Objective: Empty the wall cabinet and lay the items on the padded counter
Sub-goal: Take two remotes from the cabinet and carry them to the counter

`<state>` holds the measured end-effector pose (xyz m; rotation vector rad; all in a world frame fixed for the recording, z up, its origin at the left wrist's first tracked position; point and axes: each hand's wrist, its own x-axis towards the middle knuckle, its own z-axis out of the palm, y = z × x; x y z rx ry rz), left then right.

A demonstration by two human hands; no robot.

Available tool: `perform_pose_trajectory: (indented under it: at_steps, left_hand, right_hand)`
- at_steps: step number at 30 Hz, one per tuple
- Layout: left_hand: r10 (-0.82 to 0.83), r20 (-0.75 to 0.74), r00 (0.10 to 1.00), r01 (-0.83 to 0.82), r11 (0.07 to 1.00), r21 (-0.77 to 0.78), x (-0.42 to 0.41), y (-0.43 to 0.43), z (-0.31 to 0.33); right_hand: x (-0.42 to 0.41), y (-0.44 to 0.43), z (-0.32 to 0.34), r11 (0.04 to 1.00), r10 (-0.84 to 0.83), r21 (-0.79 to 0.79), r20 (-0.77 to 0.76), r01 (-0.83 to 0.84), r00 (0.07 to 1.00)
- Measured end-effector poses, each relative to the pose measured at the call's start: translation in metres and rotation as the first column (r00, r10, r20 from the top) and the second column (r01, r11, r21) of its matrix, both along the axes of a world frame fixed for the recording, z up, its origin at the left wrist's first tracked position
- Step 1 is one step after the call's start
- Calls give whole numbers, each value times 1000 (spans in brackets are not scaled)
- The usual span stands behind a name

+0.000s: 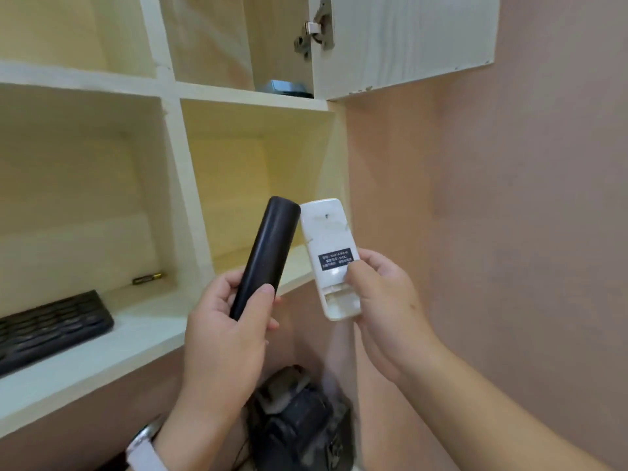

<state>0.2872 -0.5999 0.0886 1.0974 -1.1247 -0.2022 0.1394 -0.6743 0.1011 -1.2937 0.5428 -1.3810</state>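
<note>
My left hand (227,321) grips the lower end of a long black remote (266,253), held upright and tilted right. My right hand (384,311) holds a white remote (328,246) back side up, thumb on its dark label, its battery bay open at the bottom. Both remotes are in front of the lower right compartment of the pale wooden wall cabinet (176,185). A black keyboard (51,326) lies on the lower left shelf, with a small battery (146,278) behind it. A flat grey-blue item (283,87) sits in the upper right compartment.
The cabinet door (404,39) stands open at the upper right, its metal hinge (314,30) showing. A pink wall (509,232) fills the right side. Below my hands lies a dark, blurred device (299,419) with cables.
</note>
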Motion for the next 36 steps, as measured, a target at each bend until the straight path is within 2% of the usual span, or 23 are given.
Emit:
perform_pose_trajectory:
  at_steps: [3, 10, 13, 17, 22, 27, 36]
  left_hand:
    - [-120, -97, 988, 124, 992, 34, -4, 5, -27]
    - [-344, -231, 910, 377, 919, 114, -37, 12, -84]
    - [-423, -307, 852, 480, 866, 138, -67, 21, -103]
    - [-526, -335, 781, 607, 766, 212, -115, 40, -122]
    - [-638, -384, 667, 740, 626, 246, -185, 79, -138]
    - [-746, -370, 553, 832, 481, 275, -272, 138, -151]
    - [-887, -318, 334, 920, 233, 315, -410, 271, -159]
  right_hand:
    - [-12, 23, -24, 996, -62, 63, 19, 61, 998]
    - [-59, 68, -77, 938, -299, 142, -131, 317, 945]
    - [-85, 90, -92, 902, -381, 138, -189, 408, 905]
    - [-127, 127, -106, 841, -494, 118, -231, 528, 838]
    - [-192, 189, -127, 723, -633, 132, -264, 678, 728]
    - [-261, 271, -148, 579, -754, 157, -270, 800, 599]
    - [-374, 452, -175, 319, -899, 215, -239, 923, 367]
